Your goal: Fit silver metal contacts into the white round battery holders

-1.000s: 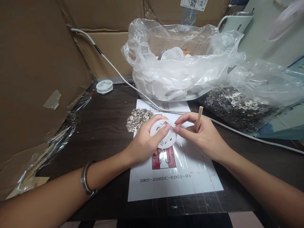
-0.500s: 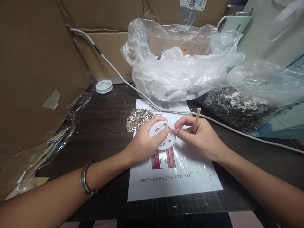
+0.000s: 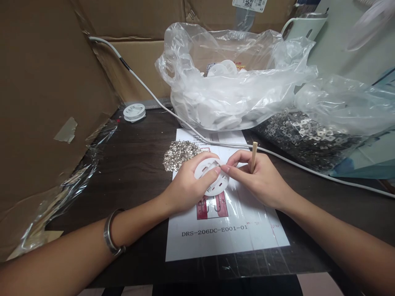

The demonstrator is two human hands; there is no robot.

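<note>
While the white plastic disc [image 3: 216, 183] is clasped by the left hand [image 3: 188, 187], thumb laid across its top face and fingers curled beneath, it is held over the printed sheet [image 3: 222, 238] at the middle of the table [image 3: 138, 164]. Whether its lower edge touches the paper cannot be told. The right hand [image 3: 262, 181] is set against the disc's far rim, thumb and forefinger pressed tip to tip right beside the left thumb. What is pinched there, if anything, is too small to be made out. A wooden stick [image 3: 253, 154] is tucked upright in that same right hand, clamped by the remaining fingers, its end pointed up and away from the disc.

Just beyond the left hand a heap of small metal clips [image 3: 179, 152] is seen, partly on the sheet's corner, partly on the table. Further back a clear bag of white discs [image 3: 228, 98] is laid, and to the right a clear bag of metal clips [image 3: 308, 133]. A white cable [image 3: 148, 88] is run between the bags and the hands.

For fitting work of this kind, it is judged, the disc is best held steady and tilted toward the eye, its slots left uncovered by the thumb. Pressure is best applied squarely at the rim, so that nothing is bent or flicked loose.
</note>
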